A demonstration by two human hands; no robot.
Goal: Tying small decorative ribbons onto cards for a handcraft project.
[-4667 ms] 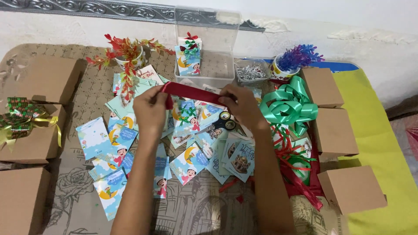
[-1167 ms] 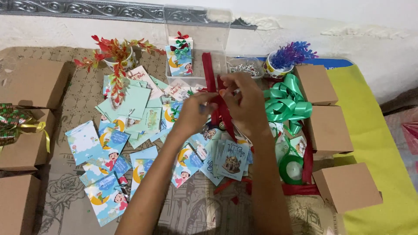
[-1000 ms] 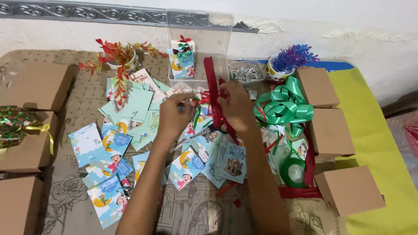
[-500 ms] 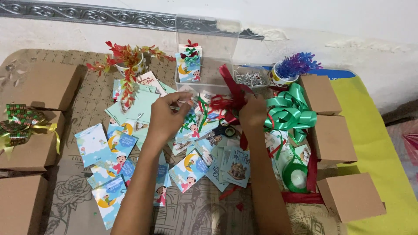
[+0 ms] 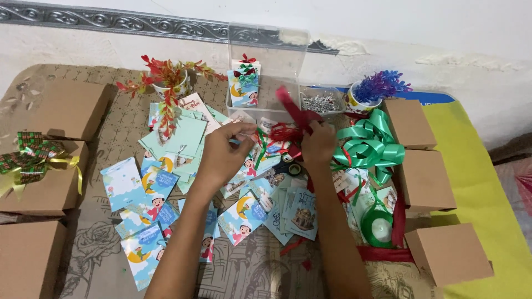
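My right hand [image 5: 318,143] pinches a red ribbon [image 5: 292,108] that sticks up and back toward the clear plastic box [image 5: 270,77]. My left hand [image 5: 227,148] is closed with fingertips pinched over the scattered picture cards [image 5: 160,182]; something small shows at the fingertips, too small to tell what. A loose red bow [image 5: 281,134] lies between the two hands. Green ribbon bows [image 5: 372,145] lie just right of my right hand.
Brown cardboard boxes [image 5: 424,178] line the right and left [image 5: 52,185] sides, one on the left topped with a green-gold bow [image 5: 30,155]. A red-leaf plant pot [image 5: 169,83], a purple plant pot [image 5: 368,94], a green ribbon spool [image 5: 378,227] and a tray of metal bits [image 5: 321,102] stand around.
The red ribbon, first stretched between both hands, now stays in my right hand only. My left hand has let go and moved left over the cards. The view shifted slightly.
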